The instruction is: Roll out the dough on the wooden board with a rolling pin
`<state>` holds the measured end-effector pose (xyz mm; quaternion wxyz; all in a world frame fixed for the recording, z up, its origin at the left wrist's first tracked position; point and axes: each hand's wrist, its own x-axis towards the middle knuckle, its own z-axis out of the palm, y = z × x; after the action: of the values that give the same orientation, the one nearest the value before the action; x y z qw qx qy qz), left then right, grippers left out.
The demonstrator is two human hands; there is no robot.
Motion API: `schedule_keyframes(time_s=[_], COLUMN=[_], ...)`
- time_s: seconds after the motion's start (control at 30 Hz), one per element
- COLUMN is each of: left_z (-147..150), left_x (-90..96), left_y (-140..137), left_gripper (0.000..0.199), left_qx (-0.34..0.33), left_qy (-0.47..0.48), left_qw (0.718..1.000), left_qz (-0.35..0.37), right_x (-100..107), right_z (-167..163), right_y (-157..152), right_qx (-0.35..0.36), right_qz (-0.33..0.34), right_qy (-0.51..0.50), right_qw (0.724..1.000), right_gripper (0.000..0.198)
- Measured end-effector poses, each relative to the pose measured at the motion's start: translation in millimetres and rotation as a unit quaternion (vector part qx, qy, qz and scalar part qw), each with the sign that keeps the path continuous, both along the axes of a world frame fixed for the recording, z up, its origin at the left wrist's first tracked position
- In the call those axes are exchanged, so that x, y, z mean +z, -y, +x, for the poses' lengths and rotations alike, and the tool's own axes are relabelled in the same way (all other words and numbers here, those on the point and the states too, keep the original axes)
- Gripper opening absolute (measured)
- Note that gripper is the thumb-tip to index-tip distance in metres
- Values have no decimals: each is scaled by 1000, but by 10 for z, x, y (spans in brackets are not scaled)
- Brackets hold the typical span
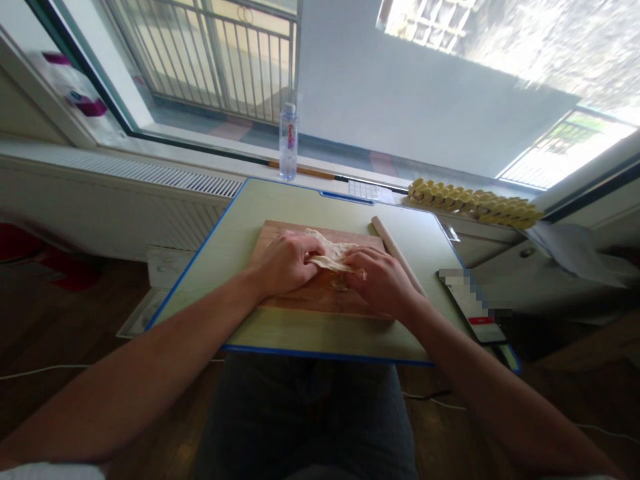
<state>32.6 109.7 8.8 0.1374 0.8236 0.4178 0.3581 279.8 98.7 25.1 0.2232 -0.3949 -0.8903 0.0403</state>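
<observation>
In the head view, the dough (334, 252) is between the person's 2 hands, stretched unevenly from the left hand (289, 261) to the right hand (381, 275) over a wooden board (315, 299). The hands are apart from each other, each closed on its own end of the dough. Gripping it at 2 opposite ends probably lets each hand steady the sheet against the other's pull; its ragged, sagging edge suggests something soft and a little sticky. Whether its underside touches the board cannot be told.

The board lies flat beneath both hands on the worktop (300, 331), straight in front of the person, likely so that both arms reach it equally. A rolling pin (395, 250) lies slanted just beyond the right hand, perhaps put there to be near yet out of the way. Farther to the right of that hand, a phone (470, 307) lies near the worktop's edge, well apart from the dough. Ahead of the hands, by the window, stands an upright bottle (289, 143); beyond the right hand, a yellow tray (470, 202) rests on the sill.

Both forearms come in from the lower corners and converge on the board. The left hand has its back upward and its fingers curled around the dough; the right hand arches over its end, knuckles raised, fingertips partly hidden.
</observation>
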Motion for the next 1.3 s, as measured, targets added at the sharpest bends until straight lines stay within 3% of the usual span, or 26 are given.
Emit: schedule_keyframes(time_s=[0.17,0.37,0.47,0.67,0.9,1.03,1.2,1.3], left_z=[-6,-7,4,20,11,16,9,-33], left_x=[3,10,34,56,42,43,39,47], left_y=[-2,-10,5,24,20,25,19,-11], left_gripper=[14,15,13,14,12,12,12,27], left_qx=[9,5,13,14,-7,-13,-34,-57], left_qy=[3,11,12,20,47,59,89,93], left_qw=[1000,1000,1000,1000,999,998,994,990], left_qz=[-10,-21,-17,-6,-10,-17,-53,-86], right_x=[84,208,153,34,134,150,169,214], right_z=[-48,13,-36,-166,-168,-175,-239,-287], right_y=[-37,-80,-32,17,-36,-29,-8,-14], right_qx=[-48,-50,-47,-63,-83,-78,-81,-92], right_qz=[1,-76,-30,39,8,10,16,15], right_qy=[81,25,40,108,96,102,137,165], right_qw=[996,996,998,991,992,992,987,982], right_gripper=[13,20,28,8,11,28,13,12])
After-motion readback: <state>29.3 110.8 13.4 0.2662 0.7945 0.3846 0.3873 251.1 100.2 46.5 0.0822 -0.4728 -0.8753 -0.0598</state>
